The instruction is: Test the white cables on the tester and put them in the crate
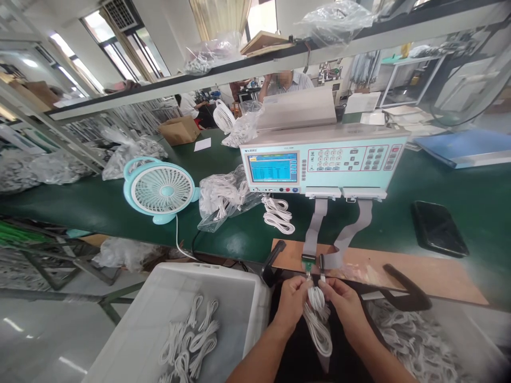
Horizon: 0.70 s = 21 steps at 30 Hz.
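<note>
My left hand [294, 301] is closed, its fingertips pinching one end of a bundled white cable [318, 336] just below a small green adapter board [308, 264]. At the cable's other end, the fingers of my right hand [340, 299] are pinched together below a dark connector [322, 263]. Two grey ribbon cables [317, 226] run from these adapters up to a light-blue cable tester [319, 162] with a lit screen. The cable's loops hang between my hands. Whether its plugs are fully seated, I cannot tell.
A white bin [235, 287] with several cable bundles stands at left. On the green table [383, 223] are a blue fan [163, 191], bagged cables [223, 197] and a phone [438, 227]. Clamps [407, 290] sit on a wooden board [435, 274]. A person [291, 81] is behind the tester.
</note>
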Each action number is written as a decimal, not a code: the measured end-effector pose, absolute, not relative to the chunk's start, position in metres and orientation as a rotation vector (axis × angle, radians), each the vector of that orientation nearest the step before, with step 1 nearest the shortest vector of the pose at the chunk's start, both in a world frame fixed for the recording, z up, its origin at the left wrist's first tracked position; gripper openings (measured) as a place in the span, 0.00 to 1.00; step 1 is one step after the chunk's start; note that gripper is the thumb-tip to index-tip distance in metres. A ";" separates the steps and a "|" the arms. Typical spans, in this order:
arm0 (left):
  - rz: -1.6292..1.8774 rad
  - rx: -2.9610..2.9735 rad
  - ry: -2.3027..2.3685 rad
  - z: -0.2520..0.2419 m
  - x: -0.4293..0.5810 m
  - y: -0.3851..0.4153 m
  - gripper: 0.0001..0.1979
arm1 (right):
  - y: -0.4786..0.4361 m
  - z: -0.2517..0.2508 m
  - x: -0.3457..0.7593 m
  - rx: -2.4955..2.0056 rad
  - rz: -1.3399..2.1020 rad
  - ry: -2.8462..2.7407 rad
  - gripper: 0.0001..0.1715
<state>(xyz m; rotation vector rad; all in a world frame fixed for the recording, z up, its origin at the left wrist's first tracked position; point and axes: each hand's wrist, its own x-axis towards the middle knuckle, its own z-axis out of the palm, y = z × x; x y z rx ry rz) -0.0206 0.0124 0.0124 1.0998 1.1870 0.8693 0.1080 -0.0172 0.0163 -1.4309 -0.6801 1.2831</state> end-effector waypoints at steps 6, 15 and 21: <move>0.897 1.009 1.185 0.011 -0.020 0.012 0.20 | -0.018 0.011 0.109 -1.403 1.294 -0.657 0.23; 1.002 0.908 1.169 0.014 -0.014 0.003 0.22 | -0.018 0.019 0.108 -1.406 1.311 -0.643 0.24; 1.037 0.883 1.146 0.005 -0.013 0.002 0.22 | -0.016 0.023 0.108 -1.439 1.322 -0.654 0.25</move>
